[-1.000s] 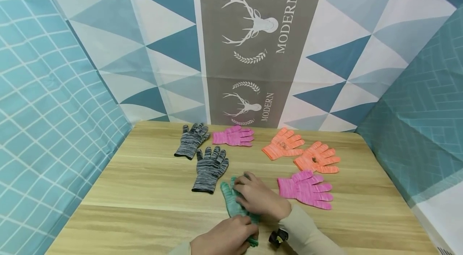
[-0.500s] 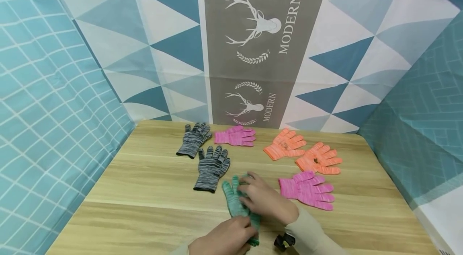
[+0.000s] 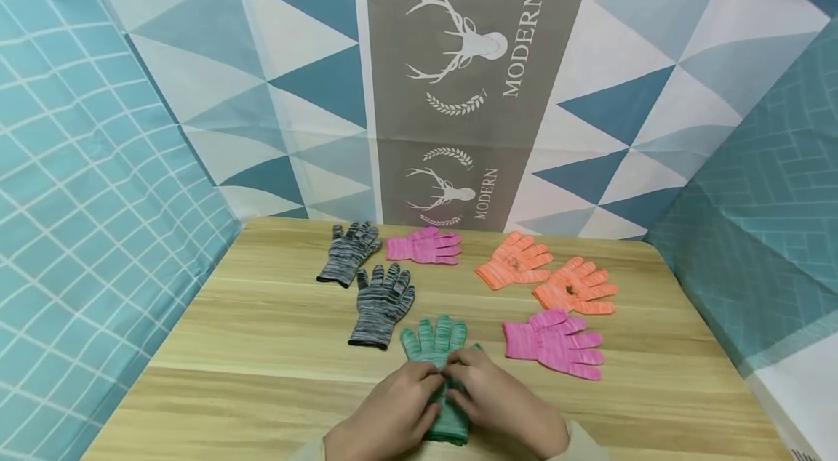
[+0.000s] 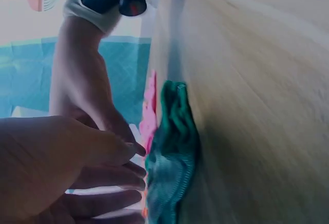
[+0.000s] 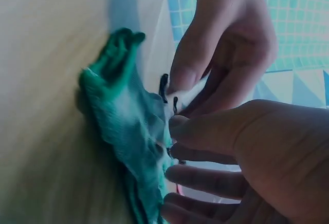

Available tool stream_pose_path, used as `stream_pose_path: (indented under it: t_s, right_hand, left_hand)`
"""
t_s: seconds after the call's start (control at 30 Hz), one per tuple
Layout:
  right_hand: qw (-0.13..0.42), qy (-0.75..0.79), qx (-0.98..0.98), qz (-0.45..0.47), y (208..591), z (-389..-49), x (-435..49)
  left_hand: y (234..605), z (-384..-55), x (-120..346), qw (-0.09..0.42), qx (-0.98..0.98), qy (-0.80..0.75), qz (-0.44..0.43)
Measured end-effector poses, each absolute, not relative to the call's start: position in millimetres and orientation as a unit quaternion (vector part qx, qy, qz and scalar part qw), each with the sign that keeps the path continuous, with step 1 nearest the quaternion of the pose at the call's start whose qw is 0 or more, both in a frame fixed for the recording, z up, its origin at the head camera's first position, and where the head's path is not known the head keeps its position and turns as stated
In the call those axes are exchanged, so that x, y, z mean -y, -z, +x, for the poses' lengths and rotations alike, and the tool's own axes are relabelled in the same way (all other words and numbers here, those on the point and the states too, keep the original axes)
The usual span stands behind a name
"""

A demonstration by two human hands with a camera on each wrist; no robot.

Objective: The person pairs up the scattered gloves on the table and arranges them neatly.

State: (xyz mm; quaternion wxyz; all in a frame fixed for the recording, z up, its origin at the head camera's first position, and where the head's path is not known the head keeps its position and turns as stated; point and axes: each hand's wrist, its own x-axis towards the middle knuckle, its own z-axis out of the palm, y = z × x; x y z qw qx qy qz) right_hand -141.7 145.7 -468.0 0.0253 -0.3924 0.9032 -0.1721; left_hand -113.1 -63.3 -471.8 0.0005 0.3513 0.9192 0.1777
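A green knit glove [image 3: 448, 423] lies on the table near its front, fingers pointing away and cuff toward me. My left hand [image 3: 393, 406] is over its left side, and my right hand [image 3: 504, 399] comes in from the right. The fingertips of both hands meet above the glove's palm, hiding its middle. In the left wrist view, loosely extended fingers lie right beside the rumpled glove [image 4: 175, 152]. From the right wrist, the right fingertips [image 5: 177, 175] show right at the glove's surface, and its cuff [image 5: 115, 64] gapes a little.
Two grey-black gloves [image 3: 382, 308] lie to the left behind the green one. One pink glove [image 3: 425, 246] is at the back, another pink glove [image 3: 556, 345] at the right. Two orange gloves [image 3: 576, 286] lie back right. Patterned cloth [image 3: 452, 83] rises behind the wooden table [image 3: 249, 352].
My right hand has drawn back from the green glove's fingers toward its palm, uncovering them spread out. My left hand has moved up from the cuff, so the two hands now meet.
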Motion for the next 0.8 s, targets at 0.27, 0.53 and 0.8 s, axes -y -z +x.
stream_pose_path:
  t_s: [0.27,0.53,0.8]
  right_hand:
    - [0.074,0.144,-0.92,-0.356,477.3,-129.8,-142.2]
    - [0.129,0.13,-0.924,-0.335,473.9,-120.8,-141.1]
    - [0.125,0.147,-0.927,-0.323,474.6,-119.9,-140.0]
  left_hand:
    - [478.9,-111.2,60.8,0.104,-0.949,-0.068,0.289]
    - [480.2,-109.8,62.0,0.139,-0.948,-0.05,0.282]
    - [474.3,-113.5,61.7,0.125,-0.949,-0.051,0.286]
